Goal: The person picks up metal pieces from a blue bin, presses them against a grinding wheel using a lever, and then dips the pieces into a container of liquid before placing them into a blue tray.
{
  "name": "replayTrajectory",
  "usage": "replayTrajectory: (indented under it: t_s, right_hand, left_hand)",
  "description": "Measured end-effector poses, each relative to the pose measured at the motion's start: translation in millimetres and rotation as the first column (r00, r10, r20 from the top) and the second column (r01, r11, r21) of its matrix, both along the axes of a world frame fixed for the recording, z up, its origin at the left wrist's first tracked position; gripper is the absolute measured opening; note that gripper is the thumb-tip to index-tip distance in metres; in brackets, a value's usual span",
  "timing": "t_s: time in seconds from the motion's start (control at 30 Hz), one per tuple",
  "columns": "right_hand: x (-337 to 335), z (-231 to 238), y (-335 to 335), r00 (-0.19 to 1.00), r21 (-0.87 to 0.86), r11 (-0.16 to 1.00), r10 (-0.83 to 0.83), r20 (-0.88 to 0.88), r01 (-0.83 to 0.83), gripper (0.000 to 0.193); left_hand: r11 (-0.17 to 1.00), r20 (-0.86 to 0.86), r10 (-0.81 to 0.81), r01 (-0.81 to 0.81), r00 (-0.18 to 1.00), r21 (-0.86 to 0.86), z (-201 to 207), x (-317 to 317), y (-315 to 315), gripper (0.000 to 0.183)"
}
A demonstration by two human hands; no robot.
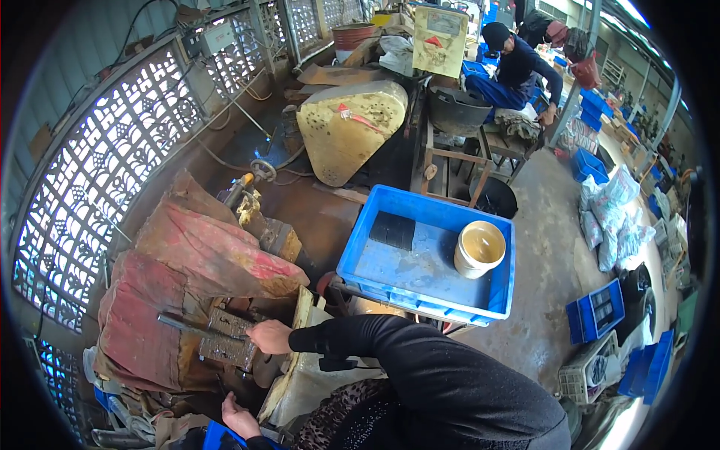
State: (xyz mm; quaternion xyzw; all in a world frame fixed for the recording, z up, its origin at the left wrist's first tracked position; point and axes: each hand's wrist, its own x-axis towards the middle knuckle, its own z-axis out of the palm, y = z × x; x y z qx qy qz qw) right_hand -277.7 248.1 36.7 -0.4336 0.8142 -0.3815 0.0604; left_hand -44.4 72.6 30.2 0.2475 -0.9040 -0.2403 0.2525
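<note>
The person's right hand (268, 337) reaches in from four o'clock, its fingers closed narrowly against the dark perforated metal block (225, 339) seated in the red, rust-stained press (187, 262); whether it grips the block or only presses it cannot be told. A steel lever (184, 323) juts out at the block's nine o'clock. The left hand (238, 417) sits low at six o'clock, curled on something blue whose kind is hidden. The blue crate (427, 255), at two o'clock of the block, carries a cream bowl (480, 249) and a dark flat piece (393, 229). The step looks best done with the block squared flush and fingertips kept clear of the lever's path.
</note>
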Motion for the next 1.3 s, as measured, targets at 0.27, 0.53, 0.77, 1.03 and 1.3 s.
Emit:
replayTrajectory:
  t_s: [0.27, 0.53, 0.77, 1.03, 1.3]
  right_hand:
    - [-1.0, 2.4, -0.1, 1.0, 0.012, 1.0, 0.012, 0.002, -0.012, 0.015]
    - [-6.4, -1.9, -1.4, 0.995, 0.022, 1.0, -0.019, 0.097, 0.017, 0.016]
    - [-22.2, 43.9, -7.3, 0.981, -0.12, 0.985, -0.101, 0.166, 0.122, 0.019]
    - [-26.5, 181.1, -68.1, 0.988, -0.35, 0.93, -0.062, 0.145, 0.11, 0.028]
    - [-23.3, 199.4, -126.6, 0.999, -0.334, 0.942, -0.031, 0.024, 0.038, 0.028]
  left_hand:
    - [0.996, 0.01, 0.062, -0.063, 0.998, 0.059, -8.0, -0.5, -5.0, 0.026]
    - [0.998, -0.03, 0.061, -0.06, 0.998, 0.032, -7.7, 1.2, -3.1, 0.026]
    - [0.998, -0.037, 0.06, -0.059, 0.998, 0.027, -7.3, -1.0, -5.3, 0.024]
    - [0.999, -0.054, 0.017, -0.015, 0.998, 0.032, -25.8, 6.8, -17.2, 0.048]
    - [0.997, -0.084, 0.052, -0.046, 0.995, 0.068, 0.9, -1.0, 3.0, 0.026]
